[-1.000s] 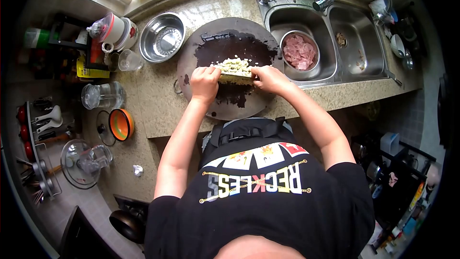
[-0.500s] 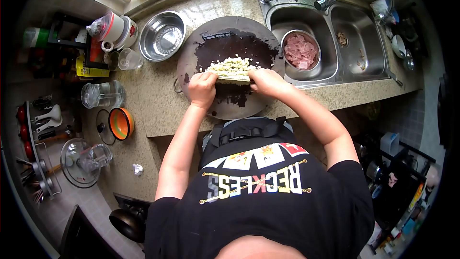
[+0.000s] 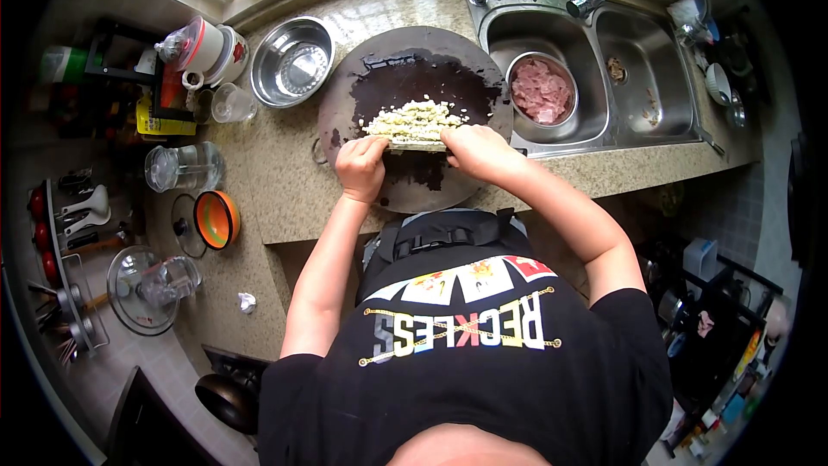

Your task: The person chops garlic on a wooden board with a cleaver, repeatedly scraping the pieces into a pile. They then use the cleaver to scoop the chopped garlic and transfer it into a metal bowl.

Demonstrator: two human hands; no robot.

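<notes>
A round dark board [image 3: 349, 82], wet in its middle, lies on the counter. On it is a long heap of pale green chopped food [image 3: 414, 121]. Along the heap's near side runs a narrow flat edge, likely a knife blade [image 3: 416, 147], seen almost edge-on. My left hand [image 3: 360, 168] is closed at the blade's left end. My right hand [image 3: 479, 153] is closed at its right end, and a dark tip, perhaps the handle, shows beside the wrist. Both hands touch the heap's near edge.
Behind the board's left side stands an empty steel bowl [image 3: 293, 63]. A bowl of pink meat [image 3: 542, 91] sits in the left basin of the sink [image 3: 582, 142]. Jars, a glass jug [image 3: 185, 168] and an orange bowl [image 3: 216, 220] are at left.
The hands and the blade have shifted slightly, the right hand a little to the left. The heap looks a bit more gathered along the blade.
</notes>
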